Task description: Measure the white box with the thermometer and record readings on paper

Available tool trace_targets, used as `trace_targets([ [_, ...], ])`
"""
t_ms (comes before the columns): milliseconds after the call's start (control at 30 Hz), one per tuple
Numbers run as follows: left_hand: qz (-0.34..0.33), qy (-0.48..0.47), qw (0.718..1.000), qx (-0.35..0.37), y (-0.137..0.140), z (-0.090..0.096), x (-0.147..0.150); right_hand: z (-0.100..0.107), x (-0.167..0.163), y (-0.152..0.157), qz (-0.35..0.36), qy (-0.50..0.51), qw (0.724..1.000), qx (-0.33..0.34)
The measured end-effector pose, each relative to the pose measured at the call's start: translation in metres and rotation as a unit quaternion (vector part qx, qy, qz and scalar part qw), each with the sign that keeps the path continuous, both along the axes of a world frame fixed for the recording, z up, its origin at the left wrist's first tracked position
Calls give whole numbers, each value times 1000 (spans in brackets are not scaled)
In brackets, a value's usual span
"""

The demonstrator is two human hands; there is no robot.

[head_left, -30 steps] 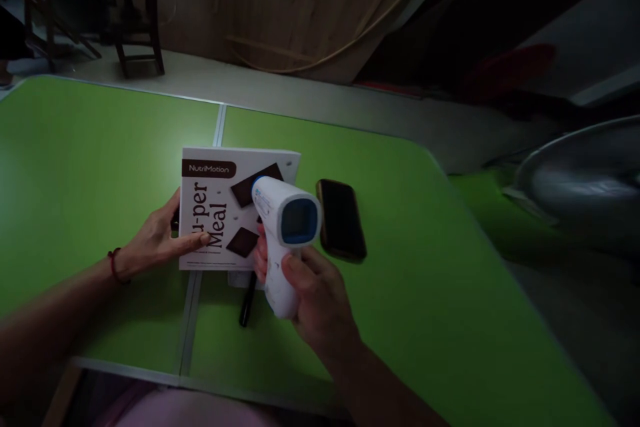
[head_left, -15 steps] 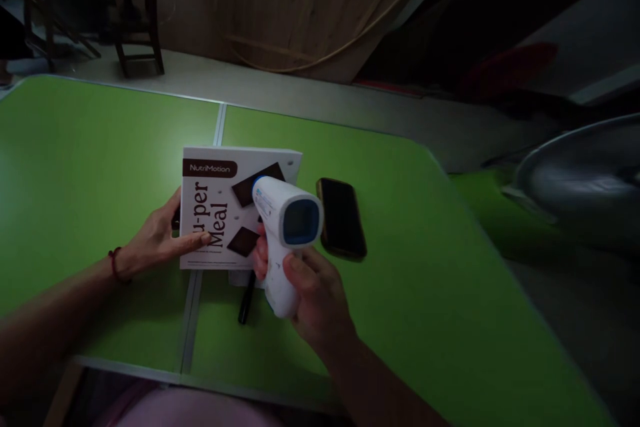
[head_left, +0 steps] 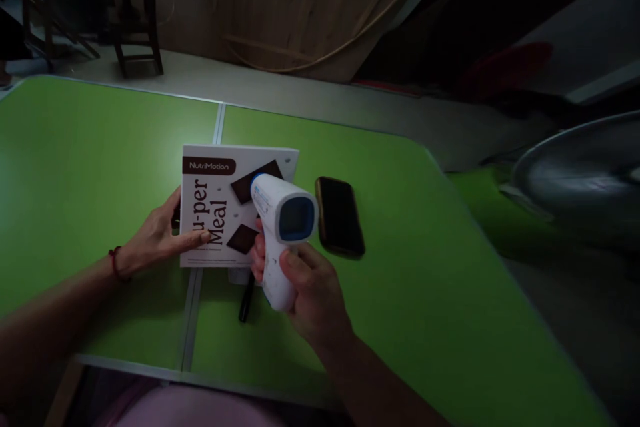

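Box [head_left: 220,193], printed "NutriMotion", is held left of ctr. in the frame by the left hand [head_left: 155,235]: its thumb is laid flat across the front face, w/ the other fingers mostly hidden behind the left edge. Gun-type thermometer [head_left: 276,243] is gripped round its handle by the right hand [head_left: 317,290], approx. mid-frame, fingers curled in front & thumb on the near side; nose is pointed at the box's upper right part, dark screen turned to the camera. Whether nose & box are touching can't be told; no digits can be made out. Step in hand, as judged: box being steadied while the thermometer is aimed at its face. For the next move, a firm hold on both is called for, w/ the nose lined up & the screen left readable. Below the box, lower ctr., a black pen [head_left: 247,300] is seen poking out, plus a small white item [head_left: 239,275] mostly covered; if the box were to be set flat, these could be in the way. Phone [head_left: 341,217] is seen just right of the thermometer, face up on the green table [head_left: 415,267], so sideways room for the right hand is limited there. Table's metal seam [head_left: 187,320] is run under the box. Further off: chair [head_left: 137,33] upper left, wood panel [head_left: 295,0] top ctr., shiny round metal thing [head_left: 585,167] far right; all well apart, no obstacle. Light is dim, so fine print can't be read.
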State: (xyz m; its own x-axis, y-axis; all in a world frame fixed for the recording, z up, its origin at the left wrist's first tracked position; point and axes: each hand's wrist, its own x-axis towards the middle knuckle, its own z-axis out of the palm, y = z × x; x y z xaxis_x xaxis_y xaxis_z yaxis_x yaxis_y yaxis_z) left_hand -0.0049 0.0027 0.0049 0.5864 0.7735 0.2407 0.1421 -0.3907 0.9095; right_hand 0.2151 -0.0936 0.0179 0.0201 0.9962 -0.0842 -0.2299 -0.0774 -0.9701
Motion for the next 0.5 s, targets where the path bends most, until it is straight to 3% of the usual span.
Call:
trace_targets([
  [233,41,57,997,-39,-2,3,-1,-5,13,-4,-29,-3,999,24],
  [367,44,53,995,-72,-3,5,1,-18,31,-5,-105,5,994,43],
  [500,42,21,995,-83,-3,4,1,-35,51,-1,-154,-86,984,-9],
])
